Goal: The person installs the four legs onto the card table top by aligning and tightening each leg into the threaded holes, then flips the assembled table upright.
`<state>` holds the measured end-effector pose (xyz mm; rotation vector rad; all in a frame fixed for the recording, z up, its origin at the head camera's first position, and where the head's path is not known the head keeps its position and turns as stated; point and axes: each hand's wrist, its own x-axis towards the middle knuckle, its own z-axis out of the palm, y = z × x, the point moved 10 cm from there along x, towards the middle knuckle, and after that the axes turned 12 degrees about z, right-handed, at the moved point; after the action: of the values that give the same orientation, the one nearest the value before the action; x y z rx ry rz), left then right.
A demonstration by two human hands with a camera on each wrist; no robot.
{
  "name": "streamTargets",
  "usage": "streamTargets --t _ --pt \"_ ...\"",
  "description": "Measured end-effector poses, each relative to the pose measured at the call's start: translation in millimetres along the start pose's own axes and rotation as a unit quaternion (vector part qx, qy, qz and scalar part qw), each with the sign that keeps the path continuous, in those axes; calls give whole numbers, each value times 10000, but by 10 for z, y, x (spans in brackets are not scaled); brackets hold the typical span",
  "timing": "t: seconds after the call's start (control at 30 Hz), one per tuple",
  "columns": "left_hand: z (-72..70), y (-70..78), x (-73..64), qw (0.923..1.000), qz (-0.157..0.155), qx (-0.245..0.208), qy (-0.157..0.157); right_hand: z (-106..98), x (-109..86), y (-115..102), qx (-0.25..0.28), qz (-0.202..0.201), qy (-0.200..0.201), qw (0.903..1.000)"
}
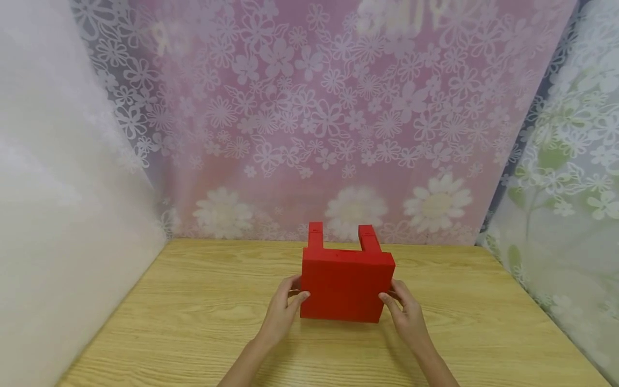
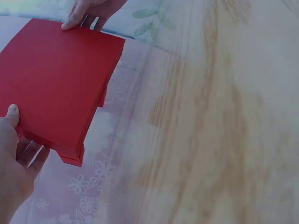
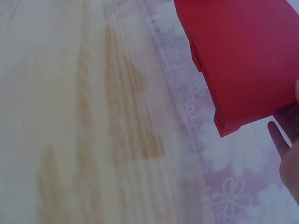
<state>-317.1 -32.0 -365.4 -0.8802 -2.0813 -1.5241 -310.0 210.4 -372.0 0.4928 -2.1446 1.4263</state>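
Observation:
A small red stool (image 1: 344,293) with a flat rectangular seat is tipped up over the wooden table, its seat toward me and two legs (image 1: 316,235) pointing away. My left hand (image 1: 280,313) grips its left side, thumb on the seat and fingers behind the edge. On the opposite side my right hand (image 1: 408,318) holds it the same way. In the left wrist view the seat (image 2: 53,79) slants between both hands, with leg ends showing under its edge. The right wrist view has the stool (image 3: 254,60) at upper right, the right hand partly cut off.
The wood-grain table (image 1: 203,312) spreads around the stool. A pink flowered curtain (image 1: 290,134) hangs along its back edge. A plain white sheet (image 1: 72,215) borders the left, and a pale leafy, flowered sheet (image 1: 575,215) borders the right.

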Motion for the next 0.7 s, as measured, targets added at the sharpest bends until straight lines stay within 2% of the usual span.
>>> streamTargets --t 0.07,0.2,0.37,0.63,0.7 --pt "-26 69 11 10000 -41 -1 60 0 10 -34 17 43 51 10000" --pt "-60 90 10 9996 -233 -9 173 24 35 -105 111 263 50 9996" --pt "-116 91 0 9981 -496 -30 364 95 67 -132 204 816 -232 9962" --pt "-201 119 17 9933 -908 -91 705 142 123 -117 -89 1879 -563 9805" --pt "-204 28 8 9916 -1001 -171 800 143 140 -136 -115 2072 -640 9761"
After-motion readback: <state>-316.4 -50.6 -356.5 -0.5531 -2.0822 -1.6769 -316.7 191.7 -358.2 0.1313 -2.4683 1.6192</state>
